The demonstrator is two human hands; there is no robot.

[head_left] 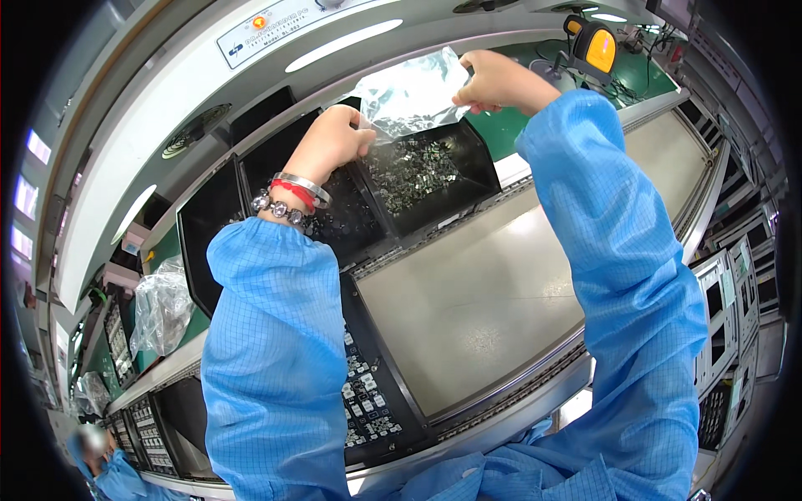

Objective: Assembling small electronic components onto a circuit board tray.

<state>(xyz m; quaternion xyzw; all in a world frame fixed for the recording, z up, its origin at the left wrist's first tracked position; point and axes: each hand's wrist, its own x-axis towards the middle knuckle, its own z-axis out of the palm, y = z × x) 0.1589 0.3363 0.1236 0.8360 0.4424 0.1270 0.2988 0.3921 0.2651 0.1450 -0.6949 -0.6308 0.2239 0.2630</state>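
Note:
A clear plastic bag (415,90) is stretched between my two hands above the black bins. My left hand (332,140) pinches its left edge, fingers closed. At the bag's right edge, my right hand (501,82) grips it between thumb and fingers. Right below the bag sits a black bin (480,171) with a heap of small metallic parts (418,177) in it. Another black bin with dark small parts (347,209) lies under my left wrist. Whether anything is inside the bag I cannot tell.
A conveyor (476,292) with metal rails runs along the bench in front of me. A tray of small boards (368,397) lies by my left forearm. A yellow and black scanner (595,48) stands at the far right; another plastic bag (163,307) lies left. A co-worker (113,472) is at lower left.

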